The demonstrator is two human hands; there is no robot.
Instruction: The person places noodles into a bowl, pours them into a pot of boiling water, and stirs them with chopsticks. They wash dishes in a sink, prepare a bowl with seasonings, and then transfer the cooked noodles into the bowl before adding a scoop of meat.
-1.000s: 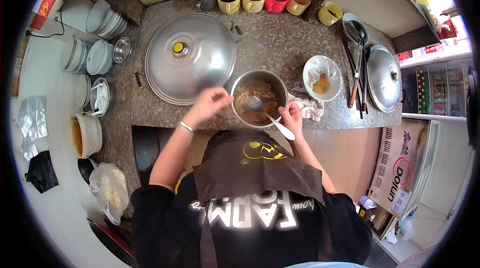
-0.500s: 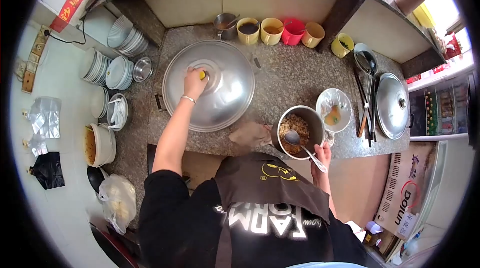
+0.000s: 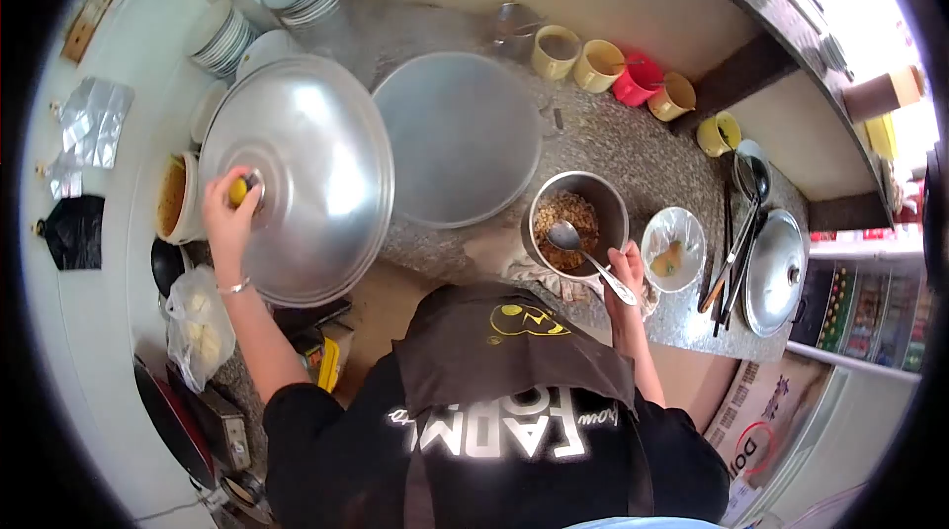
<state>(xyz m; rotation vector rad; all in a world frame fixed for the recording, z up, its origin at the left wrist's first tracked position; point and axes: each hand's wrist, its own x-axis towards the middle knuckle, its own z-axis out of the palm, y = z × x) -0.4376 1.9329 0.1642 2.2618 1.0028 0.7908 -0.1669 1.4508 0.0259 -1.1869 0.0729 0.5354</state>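
Note:
My left hand is closed on the yellow-topped knob of a large domed metal lid. The lid is lifted off and tilted, left of a wide round steaming pan set in the counter. Faint steam hides what the pan holds. My right hand is closed at the right side of a deep metal pot, by its rim. In the pot are brown chopped bits. A metal spoon stands in them, its handle leaning over the rim across my right hand. A cloth lies beside the pot.
A plastic-lined bowl sits right of the pot. Farther right lie tongs and a smaller lidded pan. Several mugs, one of them a red mug, line the back wall. Stacked plates and a white tub stand left.
My left hand has lifted the large lid off the pan and carried it left. Steam and the pan underneath now show. The view has turned, and my right hand stays at the pot.

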